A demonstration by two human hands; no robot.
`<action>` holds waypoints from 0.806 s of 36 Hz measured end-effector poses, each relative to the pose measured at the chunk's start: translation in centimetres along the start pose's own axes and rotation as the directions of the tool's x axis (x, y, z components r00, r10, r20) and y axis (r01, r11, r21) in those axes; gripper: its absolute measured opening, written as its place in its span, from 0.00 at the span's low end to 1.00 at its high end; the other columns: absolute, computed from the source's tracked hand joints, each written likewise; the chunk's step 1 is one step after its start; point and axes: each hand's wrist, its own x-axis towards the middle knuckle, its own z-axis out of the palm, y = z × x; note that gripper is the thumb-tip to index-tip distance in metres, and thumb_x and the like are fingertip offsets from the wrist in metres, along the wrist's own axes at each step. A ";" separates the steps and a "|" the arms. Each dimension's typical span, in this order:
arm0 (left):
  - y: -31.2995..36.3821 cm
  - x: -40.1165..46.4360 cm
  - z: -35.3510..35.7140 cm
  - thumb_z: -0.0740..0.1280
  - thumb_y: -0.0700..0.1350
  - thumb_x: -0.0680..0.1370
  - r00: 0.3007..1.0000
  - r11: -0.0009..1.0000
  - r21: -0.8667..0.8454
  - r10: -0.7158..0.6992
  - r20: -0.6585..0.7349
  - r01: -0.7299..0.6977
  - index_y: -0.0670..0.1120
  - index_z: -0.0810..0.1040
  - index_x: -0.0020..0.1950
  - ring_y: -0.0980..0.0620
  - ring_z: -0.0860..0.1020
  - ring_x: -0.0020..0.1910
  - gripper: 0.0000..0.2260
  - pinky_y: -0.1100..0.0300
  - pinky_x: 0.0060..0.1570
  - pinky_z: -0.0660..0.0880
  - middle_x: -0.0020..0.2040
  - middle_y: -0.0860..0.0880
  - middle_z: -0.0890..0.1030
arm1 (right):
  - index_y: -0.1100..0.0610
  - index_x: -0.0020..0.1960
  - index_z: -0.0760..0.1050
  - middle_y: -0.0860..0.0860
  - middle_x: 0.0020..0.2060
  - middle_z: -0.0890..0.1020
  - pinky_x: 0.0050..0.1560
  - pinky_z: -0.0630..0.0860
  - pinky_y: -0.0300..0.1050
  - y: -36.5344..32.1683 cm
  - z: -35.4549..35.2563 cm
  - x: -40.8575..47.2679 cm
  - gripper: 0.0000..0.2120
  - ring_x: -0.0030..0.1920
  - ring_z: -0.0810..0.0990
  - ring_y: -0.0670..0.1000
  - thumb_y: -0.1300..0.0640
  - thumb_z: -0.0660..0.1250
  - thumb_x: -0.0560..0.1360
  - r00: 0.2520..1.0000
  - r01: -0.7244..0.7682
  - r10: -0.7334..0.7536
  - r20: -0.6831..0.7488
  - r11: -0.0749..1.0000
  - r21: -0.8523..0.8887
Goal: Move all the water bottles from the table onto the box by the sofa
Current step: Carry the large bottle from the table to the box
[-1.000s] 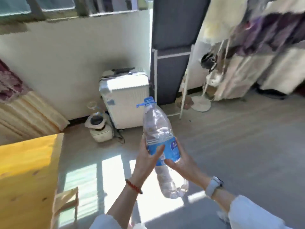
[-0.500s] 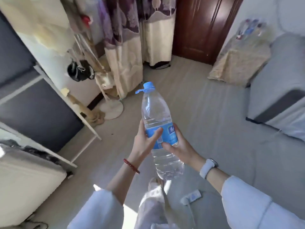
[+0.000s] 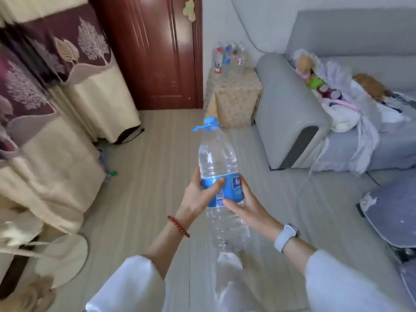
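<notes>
A large clear water bottle [image 3: 219, 158] with a blue cap and blue label stands upright in front of me, held in both hands. My left hand [image 3: 198, 197] wraps the label from the left, thumb across the front. My right hand [image 3: 245, 208] grips it from the right. Ahead, a box [image 3: 236, 95] under a beige patterned cloth stands against the grey sofa's armrest [image 3: 288, 113]. Several smaller bottles [image 3: 227, 58] stand on its top, at the back.
A dark red door [image 3: 153, 52] is behind and left of the box. Patterned curtains [image 3: 56, 91] hang along the left. Clothes and soft toys [image 3: 333, 97] lie on the sofa seat. A grey cushioned seat [image 3: 394, 212] sits at the right. Pale floor stretches ahead.
The view has swung right, from the window wall and suitcase past the curtains to the door, box and sofa. Both hands keep the same hold on the bottle.
</notes>
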 end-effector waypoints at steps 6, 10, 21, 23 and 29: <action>5.0 16.2 3.7 0.70 0.46 0.73 0.994 0.998 -0.020 0.057 0.090 -0.055 0.49 0.69 0.63 0.58 0.82 0.45 0.20 0.63 0.44 0.78 0.52 0.49 0.82 | 0.41 0.68 0.57 0.36 0.53 0.80 0.59 0.75 0.47 -1.2 -8.6 13.5 0.30 0.54 0.79 0.40 0.56 0.67 0.72 0.997 0.017 -0.016 -0.082 1.000 0.015; 8.6 25.8 5.7 0.69 0.44 0.74 0.992 0.997 -0.037 0.077 0.100 -0.074 0.48 0.70 0.62 0.60 0.82 0.40 0.18 0.69 0.37 0.75 0.48 0.51 0.82 | 0.44 0.69 0.57 0.39 0.51 0.80 0.51 0.76 0.41 -3.3 -14.2 22.1 0.30 0.50 0.80 0.39 0.57 0.66 0.73 0.994 0.020 -0.015 -0.105 0.999 0.045; 14.0 48.9 7.3 0.71 0.40 0.72 0.994 0.995 -0.091 0.060 0.090 -0.052 0.48 0.73 0.61 0.60 0.82 0.40 0.18 0.70 0.36 0.75 0.47 0.49 0.83 | 0.41 0.59 0.65 0.40 0.50 0.79 0.56 0.76 0.47 -6.4 -24.5 44.3 0.18 0.49 0.80 0.40 0.57 0.65 0.75 0.995 -0.083 0.087 -0.052 0.994 0.073; 14.5 53.7 7.4 0.71 0.39 0.72 0.992 0.994 -0.098 0.066 0.105 -0.056 0.47 0.73 0.61 0.59 0.82 0.39 0.18 0.70 0.36 0.75 0.47 0.47 0.83 | 0.43 0.59 0.65 0.43 0.50 0.79 0.57 0.76 0.52 -6.4 -26.0 48.9 0.17 0.51 0.79 0.46 0.56 0.66 0.74 0.991 -0.111 0.116 -0.064 0.991 0.069; 16.4 69.5 7.6 0.72 0.41 0.71 0.988 0.994 -0.104 0.058 0.143 -0.043 0.50 0.73 0.60 0.58 0.82 0.42 0.19 0.68 0.37 0.76 0.48 0.49 0.83 | 0.53 0.62 0.64 0.44 0.47 0.78 0.38 0.73 0.26 -8.1 -31.5 63.0 0.18 0.41 0.78 0.36 0.58 0.66 0.74 0.984 -0.163 0.166 -0.065 0.985 0.047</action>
